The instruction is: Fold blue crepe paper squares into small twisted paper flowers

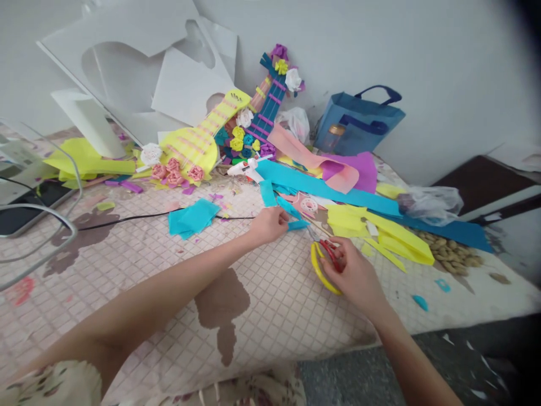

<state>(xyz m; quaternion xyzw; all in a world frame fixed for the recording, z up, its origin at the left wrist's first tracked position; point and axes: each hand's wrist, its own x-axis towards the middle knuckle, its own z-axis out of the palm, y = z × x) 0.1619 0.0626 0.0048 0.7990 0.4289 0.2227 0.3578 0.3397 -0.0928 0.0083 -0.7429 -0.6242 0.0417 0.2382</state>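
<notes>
My left hand [270, 224] is closed in a pinch on a narrow blue paper strip [298, 225] near the middle of the table. My right hand [353, 270] grips scissors [323, 265] with red and yellow handles, their blades pointing at the strip. Whether the blades touch the paper I cannot make out. Left of my left hand lies a loose stack of blue paper squares [193, 217]. Just beyond my hands sit more blue pieces and a white glue gun [247, 169], with a long blue paper band [329, 185] stretching to the right.
Paper guitars, one yellow [190, 148] and one dark blue [270, 104], lean at the back with paper flowers. Yellow paper [397, 239], peanuts [452, 254] and a plastic bag [435, 203] lie right. A blue bag [359, 121] stands behind. A black cord [127, 218] crosses the left.
</notes>
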